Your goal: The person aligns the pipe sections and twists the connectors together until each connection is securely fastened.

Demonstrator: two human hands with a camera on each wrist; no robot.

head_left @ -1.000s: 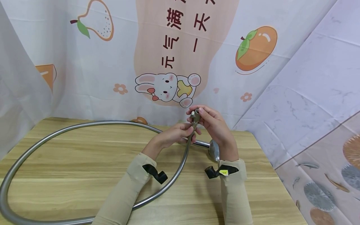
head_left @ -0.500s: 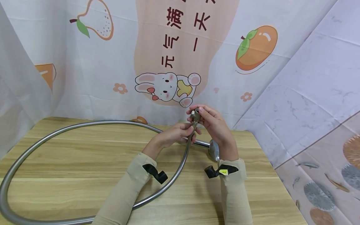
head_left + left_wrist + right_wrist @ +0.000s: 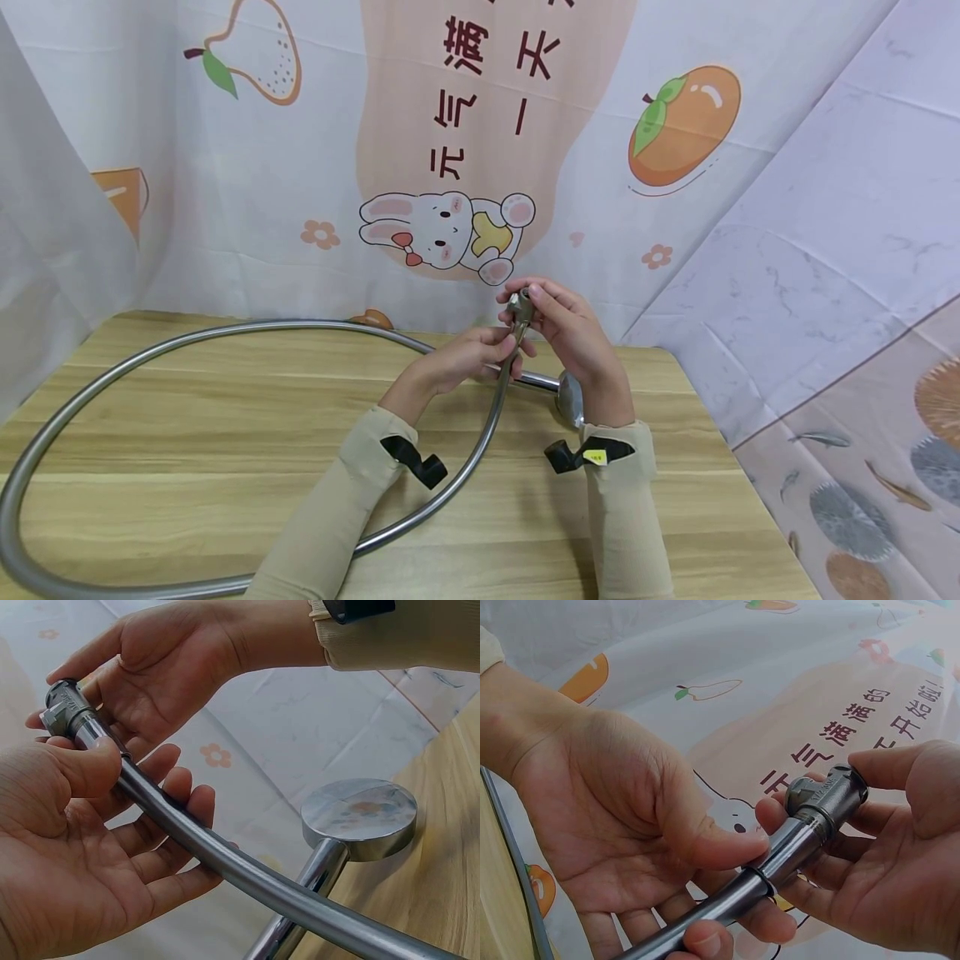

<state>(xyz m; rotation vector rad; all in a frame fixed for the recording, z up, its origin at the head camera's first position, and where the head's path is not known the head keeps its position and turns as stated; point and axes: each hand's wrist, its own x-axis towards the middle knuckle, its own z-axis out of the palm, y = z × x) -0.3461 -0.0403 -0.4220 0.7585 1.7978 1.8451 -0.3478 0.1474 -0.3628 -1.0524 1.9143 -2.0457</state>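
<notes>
A flexible silver shower hose [image 3: 487, 433] rises to both hands, raised over the far part of the table. My left hand [image 3: 463, 362] pinches its end at the smooth metal collar [image 3: 784, 851], thumb on top and fingers underneath. On that end sits a dull metal pipe fitting [image 3: 831, 796] with a short side port and raised lettering. My right hand [image 3: 576, 337] holds this fitting, its thumb at the outer end and its fingers behind. Below the hands lies a round chrome shower head [image 3: 358, 814] with a straight handle [image 3: 322, 866], partly behind the right wrist in the head view.
The hose's wide loop [image 3: 135, 367] spreads over the left side of the wooden table [image 3: 225, 450]. A printed curtain [image 3: 300, 167] hangs right behind the table's far edge, and a patterned cloth [image 3: 862, 467] hangs at the right. Black wrist cameras [image 3: 427, 471] stick out from both sleeves.
</notes>
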